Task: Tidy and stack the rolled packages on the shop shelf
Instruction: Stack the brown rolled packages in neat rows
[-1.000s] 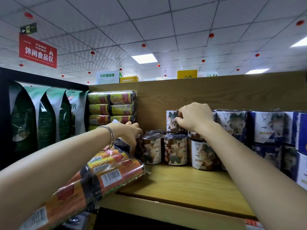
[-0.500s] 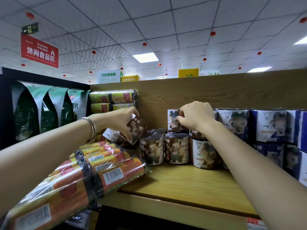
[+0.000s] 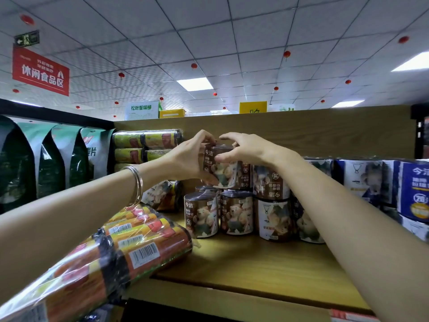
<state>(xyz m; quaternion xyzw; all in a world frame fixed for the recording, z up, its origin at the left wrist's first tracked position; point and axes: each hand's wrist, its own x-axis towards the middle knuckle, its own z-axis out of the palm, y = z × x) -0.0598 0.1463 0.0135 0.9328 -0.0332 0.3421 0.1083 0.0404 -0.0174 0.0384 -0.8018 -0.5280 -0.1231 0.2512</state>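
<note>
The left hand [image 3: 185, 159] grips 1 brown roll [image 3: 221, 169] just above the bottom rolls [image 3: 200, 217] on the shelf [image 3: 255, 263], the right hand [image 3: 246, 149] spreads its fingers over it, maybe touching, and it needs setting down straight.

Red sign [image 3: 40, 70] "休闲食品区"; rolled package [image 3: 201, 216] "今洁"
</note>
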